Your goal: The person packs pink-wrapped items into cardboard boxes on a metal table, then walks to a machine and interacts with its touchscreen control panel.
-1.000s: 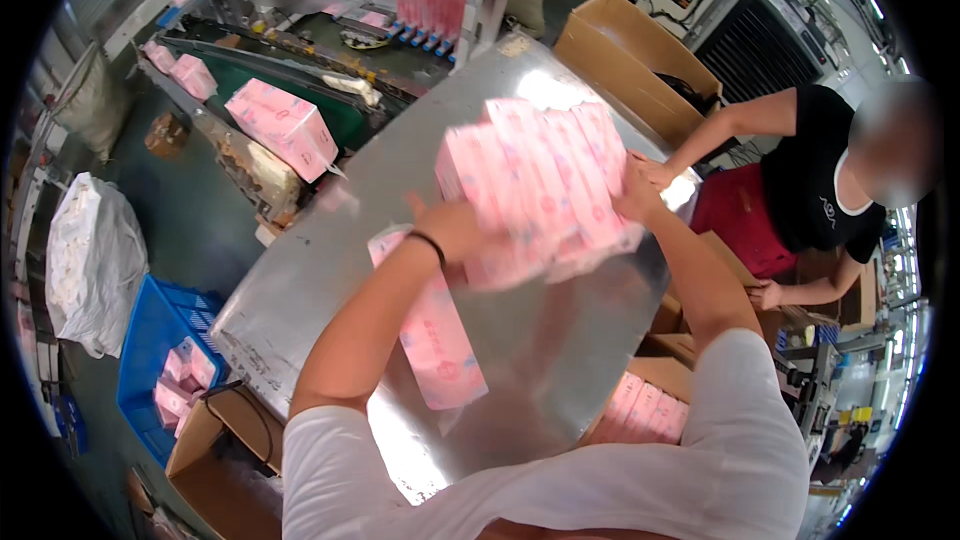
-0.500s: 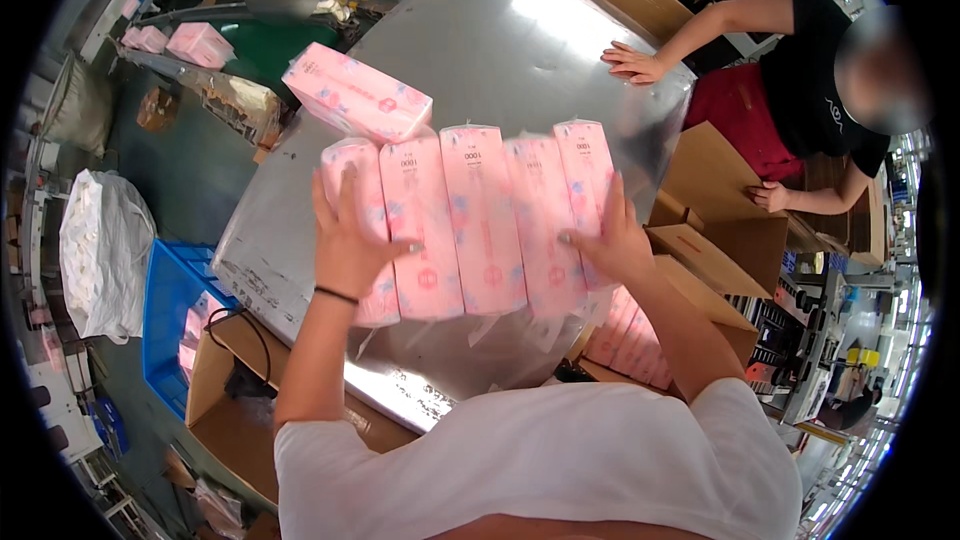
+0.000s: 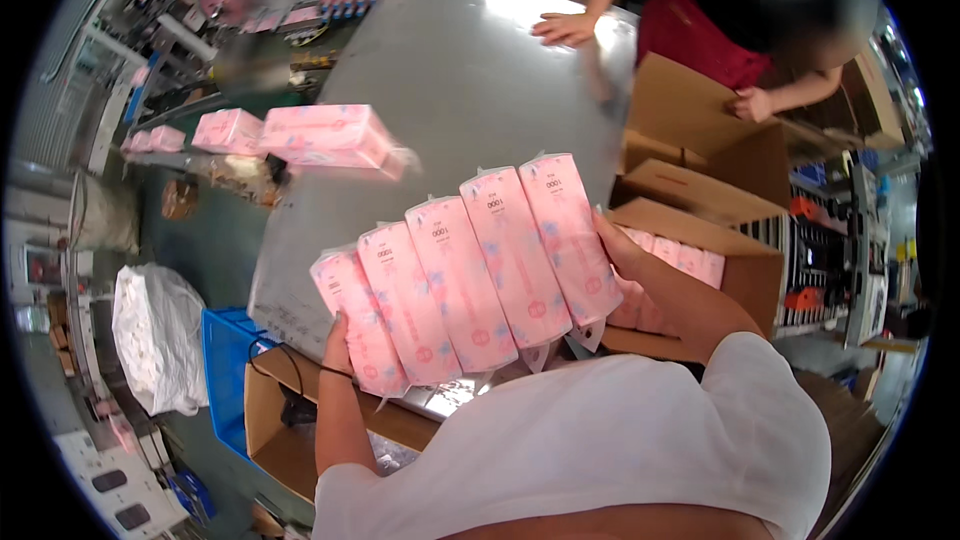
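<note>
I hold a row of several long pink packs (image 3: 470, 270) side by side between my two hands, lifted off the metal table (image 3: 450, 90). My left hand (image 3: 338, 335) presses the leftmost pack from below. My right hand (image 3: 615, 245) presses the rightmost pack. An open cardboard box (image 3: 745, 260) with more pink packs inside sits just right of my right hand.
Another pink pack (image 3: 325, 135) lies on the table's left edge, with more pink packs (image 3: 225, 130) beyond it. A co-worker in black rests a hand (image 3: 565, 28) on the table's far side by cardboard boxes (image 3: 680, 105). A blue crate (image 3: 225, 370) and white bag (image 3: 155, 335) stand lower left.
I have drawn the row of pink packs toward me and to the right, nearer the open box. The view has tilted down, and the co-worker's hand stays on the table.
</note>
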Tool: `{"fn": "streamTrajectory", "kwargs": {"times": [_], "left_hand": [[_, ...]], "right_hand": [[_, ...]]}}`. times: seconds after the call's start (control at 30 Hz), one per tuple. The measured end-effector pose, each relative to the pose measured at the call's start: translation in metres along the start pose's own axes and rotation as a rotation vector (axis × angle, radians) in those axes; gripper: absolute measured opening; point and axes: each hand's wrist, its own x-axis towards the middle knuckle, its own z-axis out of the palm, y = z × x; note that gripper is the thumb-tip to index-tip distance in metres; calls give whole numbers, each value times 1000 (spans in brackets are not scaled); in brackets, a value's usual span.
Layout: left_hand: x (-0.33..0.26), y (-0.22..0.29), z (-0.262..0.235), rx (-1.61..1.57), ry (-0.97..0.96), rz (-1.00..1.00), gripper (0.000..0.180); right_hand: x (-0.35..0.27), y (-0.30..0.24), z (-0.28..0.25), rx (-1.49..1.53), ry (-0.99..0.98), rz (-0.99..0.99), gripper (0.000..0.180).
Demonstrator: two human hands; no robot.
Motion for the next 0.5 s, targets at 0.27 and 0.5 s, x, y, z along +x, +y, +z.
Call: {"fn": "streamTrajectory", "kwargs": {"times": [0.27, 0.5], "left_hand": [[26, 1, 196, 469, -589, 704, 78], [12, -209, 376, 735, -647, 494, 75]], "right_hand": [[-217, -33, -125, 714, 418, -677, 67], [-359, 181, -323, 65, 1004, -490, 56]]}}
